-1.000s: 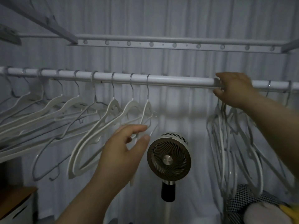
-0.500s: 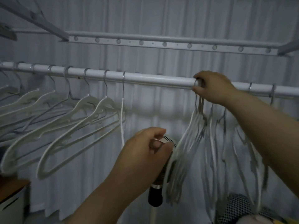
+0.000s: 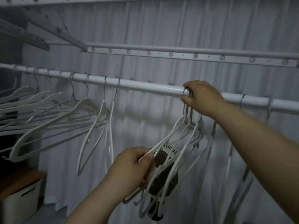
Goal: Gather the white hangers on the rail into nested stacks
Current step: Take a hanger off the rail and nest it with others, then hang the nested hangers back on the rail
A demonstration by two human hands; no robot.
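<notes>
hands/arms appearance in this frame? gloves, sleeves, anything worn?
Both bare: left hand and right hand have no gloves, and no rings, watch or bands show. Both forearms are uncovered up to the frame edge, with no sleeve in view. No markings are visible in the dim light.

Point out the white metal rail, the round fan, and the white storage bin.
White metal rail [image 3: 145,86], head view, bare stretch mid-span.
Round dark fan [image 3: 168,180], head view, front grille.
White storage bin [image 3: 21,202], head view, front wall.

The rail [image 3: 145,87] looks like smooth white-coated metal with a soft sheen, and the white hangers [image 3: 90,110] appear matt plastic with thin, shiny metal hooks. Behind them hangs a pleated curtain [image 3: 161,29] of pale matt cloth; the fan [image 3: 163,173] has a dark ribbed grille, seemingly plastic.
</notes>
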